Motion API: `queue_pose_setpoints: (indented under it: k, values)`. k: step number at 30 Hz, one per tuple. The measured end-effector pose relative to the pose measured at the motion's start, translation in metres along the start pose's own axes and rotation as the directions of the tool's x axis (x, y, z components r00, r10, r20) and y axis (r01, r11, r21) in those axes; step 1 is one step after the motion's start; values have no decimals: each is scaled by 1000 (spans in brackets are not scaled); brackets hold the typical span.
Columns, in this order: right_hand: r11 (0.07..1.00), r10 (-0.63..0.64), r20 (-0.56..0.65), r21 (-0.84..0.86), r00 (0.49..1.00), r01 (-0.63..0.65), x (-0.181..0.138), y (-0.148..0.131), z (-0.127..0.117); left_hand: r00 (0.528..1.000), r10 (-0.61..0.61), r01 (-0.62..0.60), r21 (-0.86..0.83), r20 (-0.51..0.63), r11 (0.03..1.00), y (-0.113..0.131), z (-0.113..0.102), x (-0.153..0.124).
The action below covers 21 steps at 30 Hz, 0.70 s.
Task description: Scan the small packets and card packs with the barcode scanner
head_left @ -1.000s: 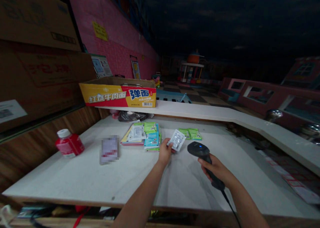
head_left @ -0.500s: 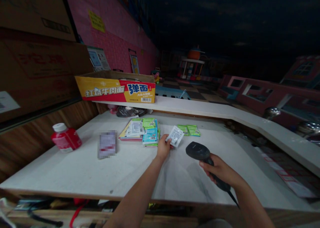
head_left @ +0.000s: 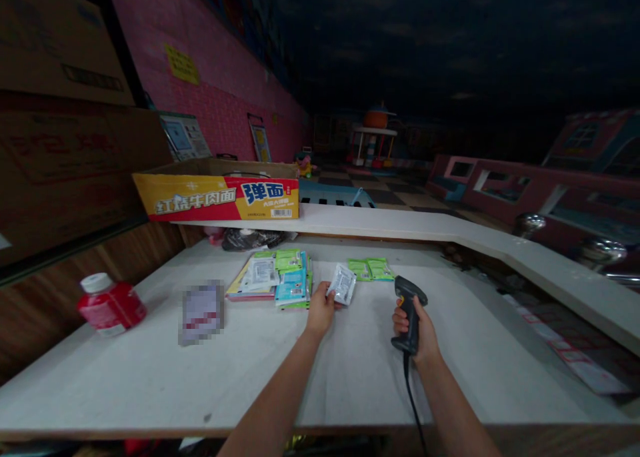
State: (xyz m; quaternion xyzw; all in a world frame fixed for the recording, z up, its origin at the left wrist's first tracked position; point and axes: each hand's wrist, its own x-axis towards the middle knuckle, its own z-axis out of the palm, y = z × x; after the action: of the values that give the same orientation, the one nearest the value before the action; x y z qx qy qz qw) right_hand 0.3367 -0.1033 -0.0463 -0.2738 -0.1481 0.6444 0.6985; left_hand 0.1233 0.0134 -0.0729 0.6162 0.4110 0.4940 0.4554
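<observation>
My left hand (head_left: 321,308) pinches a small silver-white packet (head_left: 343,284) by its left edge, just above the counter. In my right hand (head_left: 423,329) is a black barcode scanner (head_left: 411,310), gripped by its handle, its head up and its cable hanging over the front edge. Left of the packet lies a pile of green, blue and white packets (head_left: 291,284). Two green packets (head_left: 371,269) lie side by side behind, between the held packet and the scanner.
A red bottle with a white cap (head_left: 111,305) and a blurred-out flat item (head_left: 201,311) are on the left of the white counter (head_left: 260,377). A yellow-red noodle carton (head_left: 220,197) rests on the raised ledge (head_left: 390,223). Cardboard boxes (head_left: 75,150) stack up at far left.
My right hand has turned the scanner from pointing left at the packet to an upright pose, head away from me. My left hand keeps the packet. The view has shifted slightly.
</observation>
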Motion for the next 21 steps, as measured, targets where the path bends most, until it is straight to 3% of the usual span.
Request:
queue_pose_setpoints:
  k: [4,7,13,18,21]
  values:
    - [991,41,25,124,999,-43,7,1,-10,1000,1,-1,-37,-3,999,0,-4,0]
    - [982,66,37,174,997,-71,12,4,-13,998,-39,30,-161,-53,986,-2,-2,5]
    - [959,95,46,263,994,-104,20,7,-18,951,-291,209,-473,-107,856,3,35,48]
    - [959,87,46,268,995,-96,22,8,-18,890,-428,354,-352,-159,867,14,78,85]
    - [959,87,43,267,995,-96,24,9,-19,887,-431,387,-243,-165,889,14,87,92]
